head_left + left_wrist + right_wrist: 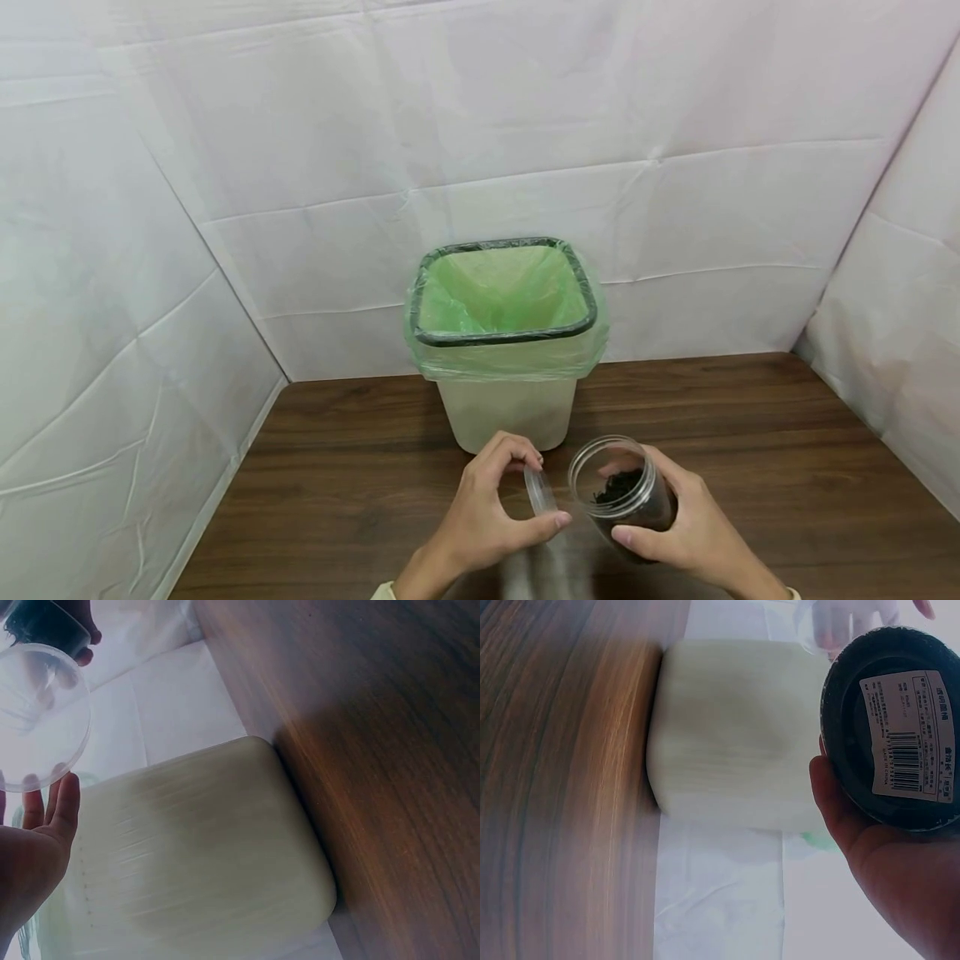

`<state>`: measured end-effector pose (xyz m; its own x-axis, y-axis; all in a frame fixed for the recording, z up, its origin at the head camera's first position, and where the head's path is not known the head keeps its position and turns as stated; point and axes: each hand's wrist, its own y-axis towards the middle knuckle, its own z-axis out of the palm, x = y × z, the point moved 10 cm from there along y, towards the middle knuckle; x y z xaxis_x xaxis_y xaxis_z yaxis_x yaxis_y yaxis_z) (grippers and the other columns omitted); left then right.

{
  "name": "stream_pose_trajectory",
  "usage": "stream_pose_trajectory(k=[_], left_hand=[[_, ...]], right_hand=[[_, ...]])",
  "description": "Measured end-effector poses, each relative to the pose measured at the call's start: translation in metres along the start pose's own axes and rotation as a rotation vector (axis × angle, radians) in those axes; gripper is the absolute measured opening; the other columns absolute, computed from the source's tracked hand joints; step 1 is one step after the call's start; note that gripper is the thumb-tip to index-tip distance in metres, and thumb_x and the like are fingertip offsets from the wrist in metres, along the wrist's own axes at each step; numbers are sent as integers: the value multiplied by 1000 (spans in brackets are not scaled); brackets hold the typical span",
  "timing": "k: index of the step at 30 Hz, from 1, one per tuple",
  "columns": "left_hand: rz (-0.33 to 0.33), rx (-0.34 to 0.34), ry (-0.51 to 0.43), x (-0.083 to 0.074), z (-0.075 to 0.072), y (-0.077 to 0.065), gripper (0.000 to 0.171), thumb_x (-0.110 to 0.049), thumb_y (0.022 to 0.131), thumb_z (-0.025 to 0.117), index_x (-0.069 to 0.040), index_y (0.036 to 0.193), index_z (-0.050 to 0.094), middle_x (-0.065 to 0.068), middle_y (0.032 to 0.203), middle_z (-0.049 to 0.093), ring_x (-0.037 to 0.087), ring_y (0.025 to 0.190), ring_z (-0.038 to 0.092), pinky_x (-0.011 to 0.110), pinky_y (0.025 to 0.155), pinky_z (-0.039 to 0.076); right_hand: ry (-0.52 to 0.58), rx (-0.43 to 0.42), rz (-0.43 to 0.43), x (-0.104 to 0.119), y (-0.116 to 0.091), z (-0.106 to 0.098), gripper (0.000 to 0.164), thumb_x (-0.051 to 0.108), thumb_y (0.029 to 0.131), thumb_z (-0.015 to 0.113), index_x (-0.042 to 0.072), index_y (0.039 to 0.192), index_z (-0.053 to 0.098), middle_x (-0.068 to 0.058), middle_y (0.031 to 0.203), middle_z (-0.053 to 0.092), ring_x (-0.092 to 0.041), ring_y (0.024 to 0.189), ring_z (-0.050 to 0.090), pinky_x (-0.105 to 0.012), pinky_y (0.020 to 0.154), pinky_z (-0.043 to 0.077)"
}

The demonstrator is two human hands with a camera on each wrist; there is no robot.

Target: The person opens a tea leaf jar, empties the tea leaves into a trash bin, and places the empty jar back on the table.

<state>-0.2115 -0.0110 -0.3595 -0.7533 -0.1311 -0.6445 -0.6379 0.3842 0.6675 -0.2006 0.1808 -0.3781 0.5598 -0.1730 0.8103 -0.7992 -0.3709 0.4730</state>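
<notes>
My right hand (693,521) grips a clear round jar (630,492), tilted so its open mouth faces up and to the left. Dark loose bits (618,485) lie inside it. On the jar's base (900,735), a label with a barcode (911,739) shows in the right wrist view. Just left of the mouth, my left hand (495,504) pinches a clear round lid (540,490) on edge between thumb and fingers. Lid and jar are apart. The left wrist view shows the lid (45,712) held at its rim by my left fingers (64,802).
Behind the hands a pale waste bin (510,408) stands on the dark wooden table (337,483). A green bag (502,358) lines it, folded over under a dark rim ring (502,338). White cloth walls (525,108) enclose the back and both sides.
</notes>
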Motion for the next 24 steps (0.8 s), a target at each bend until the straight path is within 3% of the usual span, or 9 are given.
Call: stream_pose_trajectory(k=[9,19,24], left_hand=[[-9,2,4,5,2,-4,44,-31,80,87,-13,104,55,3,107,57,15,102,60,34,85,56],[-68,35,30,12,4,-8,45,-34,79,88,-16,100,52,-3,102,54,11,97,58,34,85,56],[-134,57,24,18,6,-11,46,-38,78,89,-17,98,52,-7,103,53,10,97,58,33,86,55]], right_hand=[[-44,-17,10,-1,-2,-6,72,0,76,84,14,140,54,-4,116,68,-21,98,67,-27,85,53],[-51,-19,24,0,-2,-8,70,1,77,83,14,139,54,-4,116,67,-21,98,67,-27,83,54],[-56,-22,25,0,-3,-9,71,0,77,83,14,139,53,-4,116,67,-21,98,67,-27,83,54]])
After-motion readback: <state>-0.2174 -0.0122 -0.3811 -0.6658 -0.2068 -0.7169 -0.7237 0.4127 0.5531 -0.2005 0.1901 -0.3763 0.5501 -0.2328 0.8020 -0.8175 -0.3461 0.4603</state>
